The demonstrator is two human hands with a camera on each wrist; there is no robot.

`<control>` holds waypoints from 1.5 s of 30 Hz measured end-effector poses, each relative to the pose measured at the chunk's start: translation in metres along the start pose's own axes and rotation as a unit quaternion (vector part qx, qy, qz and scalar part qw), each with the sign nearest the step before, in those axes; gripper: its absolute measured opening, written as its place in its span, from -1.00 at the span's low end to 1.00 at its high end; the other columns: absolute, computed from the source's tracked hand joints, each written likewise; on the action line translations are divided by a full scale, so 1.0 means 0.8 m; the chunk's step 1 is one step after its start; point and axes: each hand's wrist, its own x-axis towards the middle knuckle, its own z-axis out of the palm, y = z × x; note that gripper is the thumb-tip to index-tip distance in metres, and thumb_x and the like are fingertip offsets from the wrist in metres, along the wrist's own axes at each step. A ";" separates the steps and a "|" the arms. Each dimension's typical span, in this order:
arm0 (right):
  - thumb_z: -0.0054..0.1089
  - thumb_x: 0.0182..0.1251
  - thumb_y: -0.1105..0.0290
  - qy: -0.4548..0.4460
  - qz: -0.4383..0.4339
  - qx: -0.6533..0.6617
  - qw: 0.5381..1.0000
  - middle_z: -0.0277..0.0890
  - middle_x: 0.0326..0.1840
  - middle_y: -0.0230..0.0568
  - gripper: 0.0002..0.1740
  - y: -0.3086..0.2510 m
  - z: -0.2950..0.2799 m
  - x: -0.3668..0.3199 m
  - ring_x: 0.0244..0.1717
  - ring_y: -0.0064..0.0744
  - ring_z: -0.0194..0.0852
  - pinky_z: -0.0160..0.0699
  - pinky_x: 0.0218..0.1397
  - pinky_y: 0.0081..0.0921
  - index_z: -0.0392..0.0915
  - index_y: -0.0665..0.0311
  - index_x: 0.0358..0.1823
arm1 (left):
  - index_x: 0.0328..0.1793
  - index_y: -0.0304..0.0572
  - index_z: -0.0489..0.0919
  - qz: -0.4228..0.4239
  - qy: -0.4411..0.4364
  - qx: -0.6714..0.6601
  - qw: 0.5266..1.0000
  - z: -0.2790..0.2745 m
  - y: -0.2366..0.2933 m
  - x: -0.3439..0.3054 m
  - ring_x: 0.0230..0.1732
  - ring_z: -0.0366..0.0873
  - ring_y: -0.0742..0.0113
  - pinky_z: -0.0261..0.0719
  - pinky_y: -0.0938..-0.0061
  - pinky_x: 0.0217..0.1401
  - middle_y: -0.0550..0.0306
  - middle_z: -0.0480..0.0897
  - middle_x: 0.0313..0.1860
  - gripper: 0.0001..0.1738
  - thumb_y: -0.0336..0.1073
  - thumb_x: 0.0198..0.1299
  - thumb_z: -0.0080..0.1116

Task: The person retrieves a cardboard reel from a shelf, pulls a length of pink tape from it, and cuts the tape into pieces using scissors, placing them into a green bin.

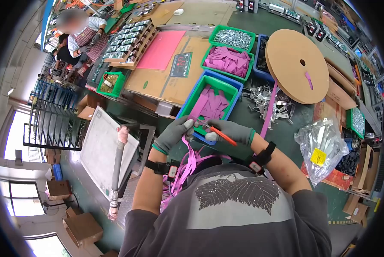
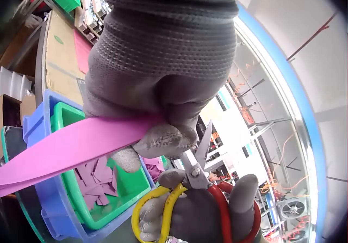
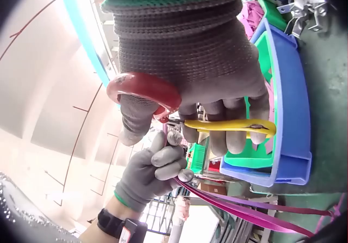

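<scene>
My left hand (image 1: 173, 133) pinches a long pink strip (image 2: 65, 145) between thumb and fingers, and the strip's loose length (image 1: 187, 165) hangs in loops towards my lap. In my right hand (image 1: 234, 130) are scissors (image 2: 194, 172) with one red and one yellow handle, thumb and fingers through the loops. Their blades stand apart near the left fingertips in the left wrist view. Just beyond both hands, a green bin (image 2: 128, 199) sits inside a blue bin (image 1: 238, 95). Short cut pink pieces (image 1: 213, 103) lie in the green bin.
A large cardboard reel (image 1: 292, 55) stands at right, a pink strip running down from it. Metal brackets (image 1: 273, 105) and a plastic bag of parts (image 1: 320, 143) lie nearby. Farther back are green bins of purple pieces (image 1: 226, 61) and metal parts (image 1: 232, 38). Another person (image 1: 82, 40) stands upper left.
</scene>
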 end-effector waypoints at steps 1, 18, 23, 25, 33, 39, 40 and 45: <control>0.16 0.21 -0.35 0.006 -0.001 0.011 1.000 0.48 0.11 0.00 -0.01 0.005 0.001 0.002 0.14 -0.24 0.45 0.38 0.23 -0.40 0.25 0.38 0.36 | 0.04 -0.26 0.51 0.003 -0.009 0.010 1.000 0.002 0.001 0.001 -0.49 0.24 0.55 0.31 0.58 -0.36 0.35 0.33 -0.52 -0.68 -0.15 0.50 -0.10; 0.21 0.36 -0.03 0.049 0.025 0.105 0.993 0.47 -0.32 -0.38 -0.45 0.010 0.008 0.005 -0.40 -0.67 0.37 0.35 -0.38 -0.65 0.42 0.24 0.16 | 0.10 -0.25 0.52 -0.024 -0.029 0.061 0.997 0.005 0.022 -0.002 -0.54 0.25 0.55 0.28 0.59 -0.43 0.36 0.34 -0.55 -0.63 -0.10 0.49 -0.11; 0.12 0.30 0.37 0.109 0.083 0.251 0.958 0.44 -0.46 -0.39 -0.60 0.002 -0.004 -0.006 -0.58 -0.62 0.38 0.33 -0.58 -0.64 0.42 0.28 0.16 | 0.09 -0.20 0.55 -0.091 -0.058 0.010 0.994 -0.038 0.002 -0.058 -0.59 0.29 0.54 0.33 0.62 -0.44 0.34 0.33 -0.61 -0.45 0.16 0.36 0.04; 0.15 0.33 0.33 0.104 0.065 0.268 0.956 0.43 -0.48 -0.43 -0.71 0.037 -0.023 -0.007 -0.55 -0.63 0.40 0.32 -0.59 -0.64 0.46 0.24 0.03 | 0.05 -0.20 0.57 -0.122 -0.051 -0.007 0.991 -0.044 -0.021 -0.072 -0.55 0.31 0.54 0.35 0.61 -0.41 0.35 0.38 -0.55 -0.53 0.08 0.38 0.04; -0.07 0.45 -0.17 0.119 0.094 0.220 0.964 0.38 -0.70 -0.35 -0.44 0.048 -0.016 0.024 -0.81 -0.56 0.27 0.14 -0.76 -0.58 0.47 0.21 -0.42 | -0.04 -0.18 0.59 -0.075 0.014 0.001 0.997 -0.058 -0.014 -0.095 -0.53 0.21 0.59 0.22 0.62 -0.47 0.41 0.30 -0.56 -0.60 0.01 0.41 0.01; 0.10 0.46 -0.01 0.048 0.068 0.383 0.920 0.32 -0.58 -0.63 -0.68 0.066 0.004 -0.008 -0.60 -0.72 0.28 0.27 -0.57 -0.66 0.51 0.01 -0.37 | -0.14 -0.19 0.58 -0.011 0.141 -0.004 0.990 -0.036 0.019 -0.075 -0.64 0.21 0.57 0.22 0.61 -0.57 0.43 0.32 -0.61 -0.60 0.04 0.35 0.09; 0.13 0.45 0.04 -0.034 0.064 0.390 0.918 0.37 -0.47 -0.58 -0.72 0.068 0.002 -0.017 -0.48 -0.73 0.32 0.36 -0.45 -0.68 0.52 0.08 -0.19 | -0.12 -0.21 0.57 0.026 0.168 0.006 0.985 -0.029 0.017 -0.070 -0.66 0.20 0.60 0.21 0.62 -0.58 0.43 0.29 -0.64 -0.59 0.03 0.36 0.08; 0.09 0.47 0.13 -0.040 -0.082 0.216 0.972 0.41 -0.19 -0.40 -0.58 0.044 0.026 -0.016 -0.21 -0.72 0.32 0.40 -0.15 -0.67 0.38 0.27 0.17 | -0.01 -0.24 0.50 0.016 0.036 -0.009 0.999 -0.031 0.016 -0.056 -0.68 0.16 0.61 0.17 0.69 -0.56 0.39 0.27 -0.65 -0.56 0.05 0.41 0.01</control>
